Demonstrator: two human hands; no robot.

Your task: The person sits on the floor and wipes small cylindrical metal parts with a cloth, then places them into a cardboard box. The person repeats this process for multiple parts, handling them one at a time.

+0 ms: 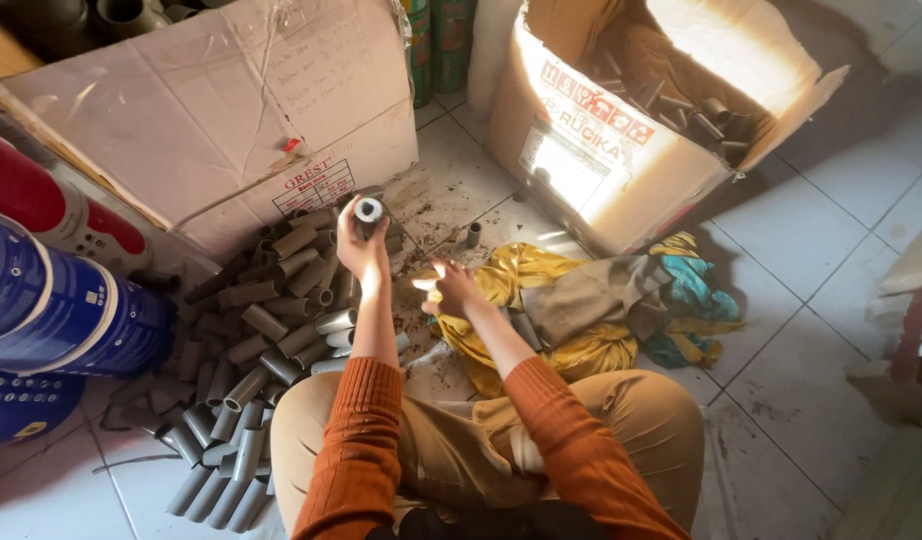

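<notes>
While the left hand [359, 243] lifts a pipe piece [368, 211] in closed grip (upright), the right hand [451, 290] apparently clutches yellow cloth [541, 300].

I sit cross-legged on a white tiled floor [821, 230], gritty with dirt in front of me. On it to my left lies a heap of short grey pipe pieces [271, 340], with blue and red buckets [51, 310] beyond. A flattened cardboard box [211, 100] leans behind the heap. Crumpled yellow and teal rags [601, 310] lie right, before an open cardboard box [631, 130] holding more pieces.
</notes>
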